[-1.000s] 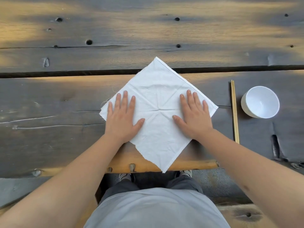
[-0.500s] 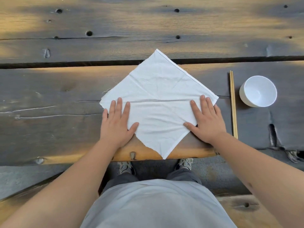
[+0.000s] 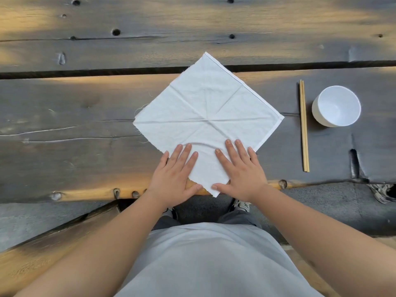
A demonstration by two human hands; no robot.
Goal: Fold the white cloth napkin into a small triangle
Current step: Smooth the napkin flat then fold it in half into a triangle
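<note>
The white cloth napkin (image 3: 205, 112) lies unfolded as a diamond on the dark wooden table (image 3: 75, 129), with crease lines crossing at its middle. Its near corner hangs just over the table's front edge. My left hand (image 3: 177, 174) rests flat on the near-left part of that corner, fingers spread. My right hand (image 3: 240, 170) lies flat on the near-right part. Both palms press the cloth down; neither pinches it.
A pair of wooden chopsticks (image 3: 303, 125) lies to the right of the napkin, pointing away from me. A white bowl (image 3: 336, 106) stands just right of them. A gap between planks (image 3: 85, 72) runs across behind the napkin's far corner.
Both hands have slid from the napkin's left and right sides toward me and inward, ending close together on the near corner. The cloth looks flatter.
</note>
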